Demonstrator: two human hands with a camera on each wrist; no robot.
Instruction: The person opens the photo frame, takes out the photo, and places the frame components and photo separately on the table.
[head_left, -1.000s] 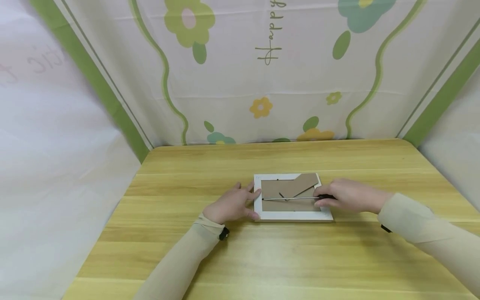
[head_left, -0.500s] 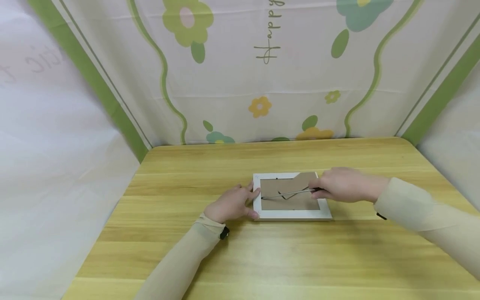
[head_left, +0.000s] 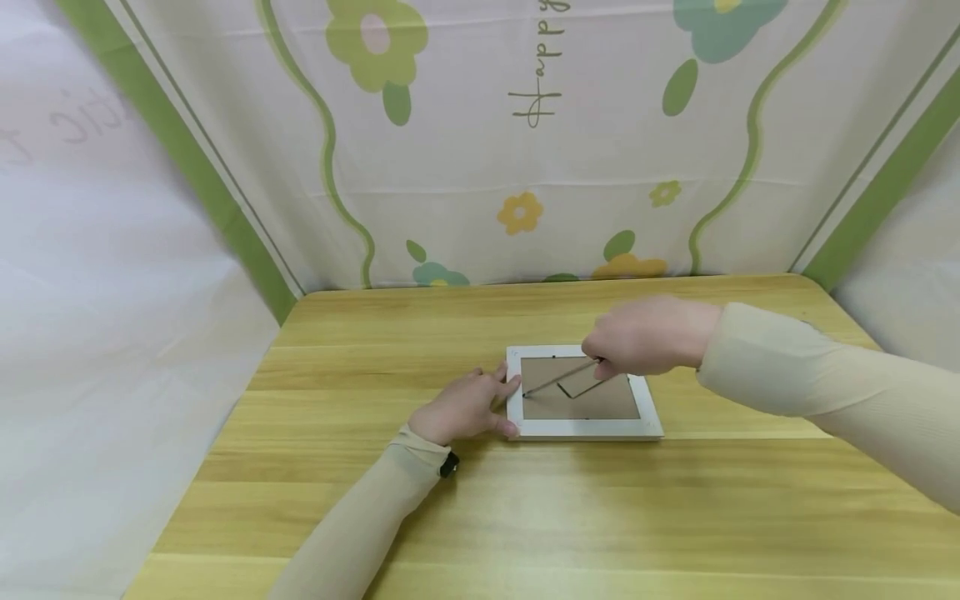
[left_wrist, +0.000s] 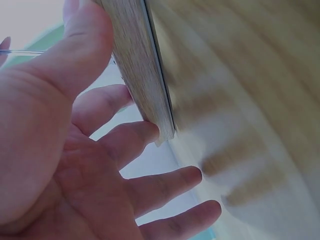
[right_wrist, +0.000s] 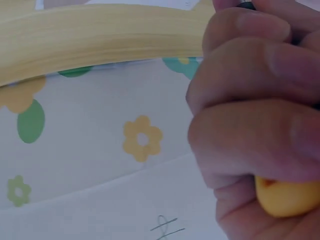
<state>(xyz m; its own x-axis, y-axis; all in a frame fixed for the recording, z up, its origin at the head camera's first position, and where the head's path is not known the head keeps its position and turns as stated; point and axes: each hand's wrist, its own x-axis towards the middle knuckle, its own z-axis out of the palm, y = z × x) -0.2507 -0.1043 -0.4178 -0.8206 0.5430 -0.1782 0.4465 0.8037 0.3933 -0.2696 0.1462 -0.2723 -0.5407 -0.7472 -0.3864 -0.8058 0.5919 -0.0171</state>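
Note:
A picture frame (head_left: 585, 429) with a white border lies face down on the wooden table, its brown backing board (head_left: 609, 407) showing. My left hand (head_left: 457, 408) rests against the frame's left edge, thumb at the near corner and fingers spread. In the left wrist view its fingertips meet the wooden side of the frame (left_wrist: 142, 70). My right hand (head_left: 648, 337) grips a screwdriver (head_left: 562, 377) above the frame's far right part, with the yellow handle end (right_wrist: 287, 197) visible below the curled fingers. The tip of the shaft meets the backing's left edge, at a small dark tab.
The wooden table (head_left: 420, 333) stretches around the frame. A white cloth (head_left: 450, 167) with printed flowers and green borders hangs behind the table and along both sides. A black band (head_left: 448, 465) sits at the left wrist.
My right hand has risen and moved left and away over the frame, tilting the screwdriver more steeply while its tip stays near the left tab. My left hand has kept its place.

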